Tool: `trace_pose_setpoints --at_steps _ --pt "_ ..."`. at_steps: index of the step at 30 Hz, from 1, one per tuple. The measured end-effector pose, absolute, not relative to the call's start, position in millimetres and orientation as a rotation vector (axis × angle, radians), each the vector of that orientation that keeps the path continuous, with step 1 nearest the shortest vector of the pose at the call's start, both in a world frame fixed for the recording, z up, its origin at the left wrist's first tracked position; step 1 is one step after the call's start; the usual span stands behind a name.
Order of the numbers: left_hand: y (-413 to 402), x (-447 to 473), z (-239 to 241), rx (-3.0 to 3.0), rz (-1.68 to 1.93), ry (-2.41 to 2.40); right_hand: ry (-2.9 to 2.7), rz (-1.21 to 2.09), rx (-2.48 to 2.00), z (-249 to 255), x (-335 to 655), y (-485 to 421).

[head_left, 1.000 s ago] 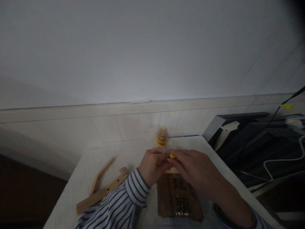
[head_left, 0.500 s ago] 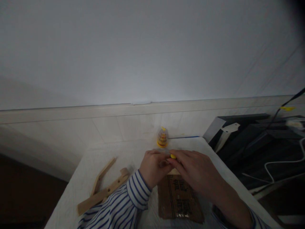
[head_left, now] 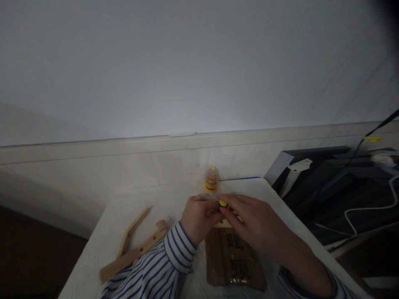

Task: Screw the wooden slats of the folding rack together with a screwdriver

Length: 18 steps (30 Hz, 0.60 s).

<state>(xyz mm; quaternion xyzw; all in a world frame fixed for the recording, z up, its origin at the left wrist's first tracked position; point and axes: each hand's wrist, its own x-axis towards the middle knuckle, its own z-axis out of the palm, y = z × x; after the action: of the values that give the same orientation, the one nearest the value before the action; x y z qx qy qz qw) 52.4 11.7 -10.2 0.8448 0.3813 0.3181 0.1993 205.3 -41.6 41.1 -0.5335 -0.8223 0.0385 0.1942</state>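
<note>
My right hand (head_left: 249, 218) pinches a small yellow-and-black screwdriver (head_left: 223, 203) between thumb and fingers; only its rounded yellow end and a dark band show. Close against it, my left hand (head_left: 201, 216) is closed, thumb and fingertips meeting at the screwdriver's tip side. What the left fingers grip is hidden. Beneath both hands a light wooden piece (head_left: 222, 223) shows in part, at the top edge of a flat brown cardboard piece (head_left: 230, 259) with dark printed characters. Just beyond the hands stands a clear-domed bit set (head_left: 211, 180) with a yellow base.
Joined wooden bars (head_left: 134, 257) with holes lie left of my left sleeve, beside a thinner angled bar (head_left: 134, 228). A white cover lies over the table (head_left: 124, 199), which meets the panelled wall (head_left: 174, 166). Dark panels (head_left: 336, 187) and a white cable (head_left: 370, 211) are at the right.
The right hand's fingers have shifted around the yellow screwdriver, which has turned and moved slightly left, showing its dark band. More of the wooden piece is visible below. The left hand barely moves.
</note>
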Motion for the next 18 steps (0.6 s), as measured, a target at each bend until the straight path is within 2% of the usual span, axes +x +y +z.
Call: trace_pose_setpoints --at_steps 18 --pt "14.8 51.5 -13.0 2.330 0.842 0.854 -2.349 -0.122 -1.518 39.9 204.9 -41.0"
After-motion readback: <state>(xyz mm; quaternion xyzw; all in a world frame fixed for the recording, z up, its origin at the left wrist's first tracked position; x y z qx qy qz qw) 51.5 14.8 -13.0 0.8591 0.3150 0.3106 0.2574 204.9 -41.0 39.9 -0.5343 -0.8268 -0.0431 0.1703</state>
